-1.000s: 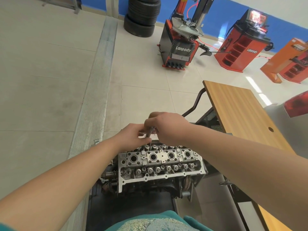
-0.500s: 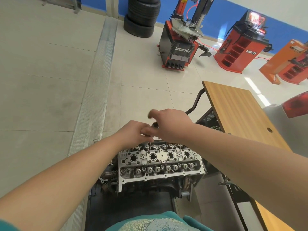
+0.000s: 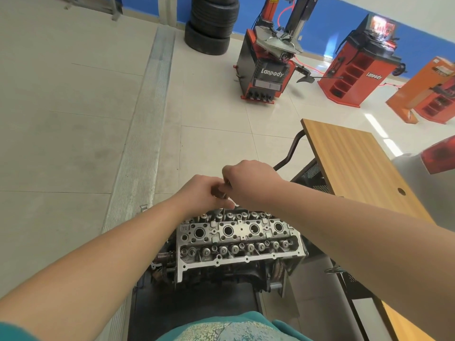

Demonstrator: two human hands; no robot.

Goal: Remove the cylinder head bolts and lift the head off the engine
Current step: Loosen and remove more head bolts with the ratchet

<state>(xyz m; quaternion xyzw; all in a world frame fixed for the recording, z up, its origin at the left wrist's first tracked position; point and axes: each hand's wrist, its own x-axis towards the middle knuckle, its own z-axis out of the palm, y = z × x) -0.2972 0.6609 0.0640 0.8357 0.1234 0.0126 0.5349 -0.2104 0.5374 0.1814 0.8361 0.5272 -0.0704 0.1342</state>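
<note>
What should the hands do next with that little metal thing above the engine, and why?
Probably lift it straight up and away. Both the left hand and right hand pinch a small metal piece, likely a bolt, over the far edge of the cylinder head, which still sits on the engine.

A pale tiled floor (image 3: 73, 119) carries a stack of black tyres (image 3: 211, 23), red workshop machines (image 3: 268, 67) and a wood-grain tabletop (image 3: 352, 163).

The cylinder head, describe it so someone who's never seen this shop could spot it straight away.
Find the wooden table on the right; just left of it, low in front of the person, sits a dark engine. The cylinder head is its silvery top slab, the only part with four round holes in a row between two lines of valve springs.
</note>
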